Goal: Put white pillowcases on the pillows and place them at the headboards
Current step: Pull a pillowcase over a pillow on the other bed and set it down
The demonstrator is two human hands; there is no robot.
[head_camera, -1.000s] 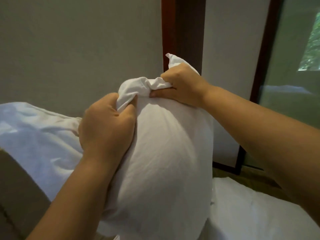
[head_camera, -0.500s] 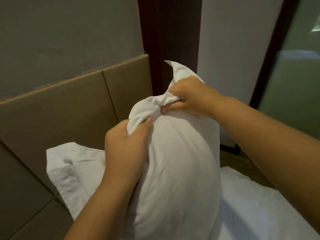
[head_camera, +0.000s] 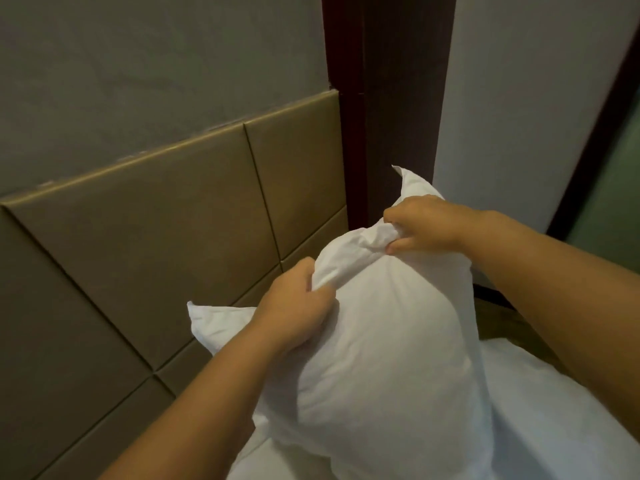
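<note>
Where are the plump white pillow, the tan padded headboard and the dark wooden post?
Plump white pillow (head_camera: 388,348): head view, its front face.
Tan padded headboard (head_camera: 156,237): head view, a large panel.
Dark wooden post (head_camera: 391,98): head view, its shaft.

1. A bed (head_camera: 554,427) covered in white sheeting fills the lower right, running up to a tan panelled headboard (head_camera: 156,254).
2. A white-cased pillow (head_camera: 381,358) stands upright on it.
3. A second white pillow (head_camera: 214,323) pokes out behind, against the headboard.
</note>
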